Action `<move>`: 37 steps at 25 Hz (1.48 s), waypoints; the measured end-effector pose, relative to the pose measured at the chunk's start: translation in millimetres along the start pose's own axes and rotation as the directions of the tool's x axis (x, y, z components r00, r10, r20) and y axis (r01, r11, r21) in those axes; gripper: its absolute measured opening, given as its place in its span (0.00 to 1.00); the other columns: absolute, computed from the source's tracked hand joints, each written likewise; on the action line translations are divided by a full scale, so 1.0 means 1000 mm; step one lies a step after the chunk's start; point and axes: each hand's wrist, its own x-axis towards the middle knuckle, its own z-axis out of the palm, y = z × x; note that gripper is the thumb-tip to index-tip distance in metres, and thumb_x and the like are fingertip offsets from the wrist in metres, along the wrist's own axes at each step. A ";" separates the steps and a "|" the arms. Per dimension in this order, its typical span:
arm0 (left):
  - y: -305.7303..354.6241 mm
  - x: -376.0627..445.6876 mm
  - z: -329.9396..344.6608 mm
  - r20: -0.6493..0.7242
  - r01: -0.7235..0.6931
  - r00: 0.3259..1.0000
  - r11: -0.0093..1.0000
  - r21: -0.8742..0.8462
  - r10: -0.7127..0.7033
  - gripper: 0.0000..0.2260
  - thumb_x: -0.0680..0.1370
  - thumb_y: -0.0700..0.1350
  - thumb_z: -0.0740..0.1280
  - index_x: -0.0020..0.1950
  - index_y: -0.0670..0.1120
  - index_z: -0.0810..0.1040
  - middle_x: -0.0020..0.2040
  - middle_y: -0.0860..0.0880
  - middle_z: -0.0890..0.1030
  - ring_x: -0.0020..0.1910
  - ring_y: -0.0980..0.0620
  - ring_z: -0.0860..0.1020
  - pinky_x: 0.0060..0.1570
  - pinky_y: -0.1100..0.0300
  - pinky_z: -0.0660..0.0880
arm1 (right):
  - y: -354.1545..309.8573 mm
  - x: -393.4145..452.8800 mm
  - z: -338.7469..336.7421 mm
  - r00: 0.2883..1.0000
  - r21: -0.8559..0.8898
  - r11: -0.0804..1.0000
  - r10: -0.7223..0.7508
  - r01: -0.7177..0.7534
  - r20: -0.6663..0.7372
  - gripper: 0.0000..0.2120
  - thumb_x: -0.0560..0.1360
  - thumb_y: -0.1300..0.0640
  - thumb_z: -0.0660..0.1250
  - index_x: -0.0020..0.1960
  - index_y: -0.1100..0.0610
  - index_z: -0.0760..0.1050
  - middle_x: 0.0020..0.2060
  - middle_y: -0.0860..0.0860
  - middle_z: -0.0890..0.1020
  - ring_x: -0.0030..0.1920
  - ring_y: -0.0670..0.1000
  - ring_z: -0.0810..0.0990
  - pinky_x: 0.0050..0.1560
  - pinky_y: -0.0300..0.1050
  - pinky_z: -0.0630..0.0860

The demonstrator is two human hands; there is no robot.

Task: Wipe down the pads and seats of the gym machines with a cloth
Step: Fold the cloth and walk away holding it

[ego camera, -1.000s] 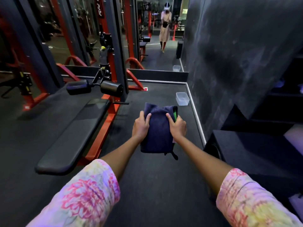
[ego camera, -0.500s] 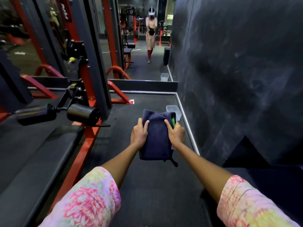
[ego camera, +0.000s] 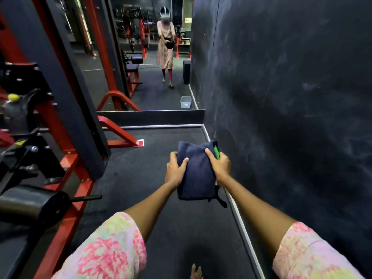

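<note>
Navy-blue folded cloth (ego camera: pixel 196 174) sits between my two hands, held out in front of me above the dark rubber floor (ego camera: pixel 141 178). My left hand (ego camera: pixel 174 170) grips its left edge, thumb laid across the top face and fingers curled round the side. My right hand (ego camera: pixel 219 165) grips the right edge in the same way, thumb on top; beside that thumb a strip of bright green (ego camera: pixel 216 152) shows at the cloth's upper right corner. A short dark strap (ego camera: pixel 220 200) hangs from the cloth's lower right corner. I can read no brand or label on the cloth.

To my left stands a gym machine with a red frame (ego camera: pixel 68 198), a dark grey upright (ego camera: pixel 66 83) and a black roller pad (ego camera: pixel 34 204) low at the left edge; the cloth is well apart from it and touches no pad. A yellow patch (ego camera: pixel 21 142) on the machine may be a sticker, too blurred to read. A dark wall (ego camera: pixel 281 97) runs along my right, with a pale strip at its foot.

Ahead is a mirror (ego camera: pixel 153 77); in it I see the reflection of a person (ego camera: pixel 166 47) in a long pale dress holding a dark cloth, and a clear plastic tub (ego camera: pixel 185 102) on the floor. A yellowish sign (ego camera: pixel 187 20) high in the reflection is too small to read.
</note>
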 end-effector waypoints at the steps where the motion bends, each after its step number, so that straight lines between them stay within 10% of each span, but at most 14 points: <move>1: 0.000 0.022 0.008 0.004 0.006 1.000 1.000 0.001 -0.006 0.16 0.77 0.47 0.65 0.62 0.47 0.65 0.51 0.48 0.78 0.49 0.49 0.76 0.52 0.55 0.73 | 0.000 0.025 0.004 0.999 0.058 0.998 0.025 -0.027 0.031 0.11 0.71 0.46 0.71 0.40 0.54 0.77 0.35 0.49 0.81 0.41 0.53 0.79 0.43 0.47 0.74; 7: 0.021 0.196 0.072 0.156 -0.048 0.987 0.994 0.094 0.033 0.14 0.74 0.34 0.62 0.59 0.44 0.70 0.54 0.49 0.74 0.54 0.47 0.73 0.53 0.59 0.68 | -0.013 0.223 0.025 0.972 0.105 0.982 0.134 -0.156 0.193 0.08 0.61 0.64 0.67 0.35 0.56 0.70 0.29 0.51 0.75 0.35 0.52 0.72 0.34 0.44 0.68; 12: 0.008 0.315 0.115 0.214 -0.091 0.976 0.971 0.223 0.042 0.20 0.75 0.34 0.62 0.67 0.45 0.69 0.66 0.46 0.71 0.64 0.48 0.70 0.63 0.62 0.64 | -0.017 0.334 0.052 0.969 -0.084 0.995 0.076 -0.058 0.234 0.09 0.71 0.68 0.64 0.42 0.56 0.69 0.33 0.49 0.74 0.34 0.48 0.71 0.25 0.30 0.65; 21: -0.031 0.545 0.189 0.340 -0.084 0.938 0.915 0.394 -0.060 0.30 0.75 0.48 0.68 0.74 0.50 0.60 0.72 0.50 0.65 0.68 0.48 0.68 0.66 0.54 0.65 | 0.008 0.557 0.125 0.970 -0.317 0.948 0.088 -0.012 0.227 0.18 0.76 0.59 0.64 0.65 0.57 0.67 0.56 0.60 0.78 0.57 0.61 0.75 0.45 0.43 0.65; 37: -0.144 0.792 0.350 0.394 0.142 0.819 0.813 0.565 -0.417 0.35 0.74 0.51 0.68 0.76 0.49 0.54 0.76 0.49 0.59 0.70 0.44 0.65 0.67 0.52 0.64 | 0.146 0.851 0.205 0.868 -0.582 0.807 0.360 -0.104 0.343 0.18 0.79 0.54 0.61 0.67 0.56 0.65 0.56 0.63 0.78 0.55 0.65 0.76 0.45 0.47 0.68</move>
